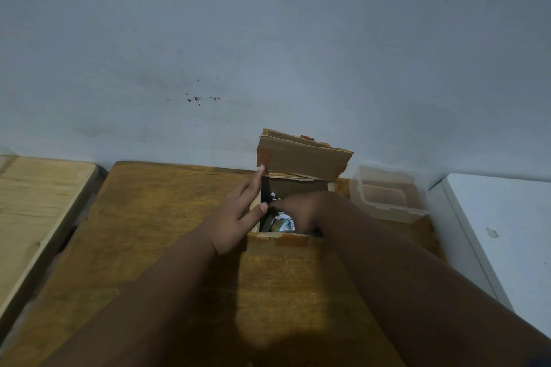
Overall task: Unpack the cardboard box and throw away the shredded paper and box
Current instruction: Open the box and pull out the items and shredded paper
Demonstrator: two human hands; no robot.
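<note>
A small brown cardboard box stands on the wooden table near the wall, its lid flap tipped up and back. Shredded white and coloured paper shows inside. My left hand lies flat against the box's left wall, fingers straight, thumb over the rim. My right hand reaches down into the box from the right; its fingers are hidden inside, so what they touch cannot be seen.
The dark wooden table butts against a grey-blue wall. A clear plastic container stands just right of the box. A lighter wooden surface lies to the left, a white surface to the right.
</note>
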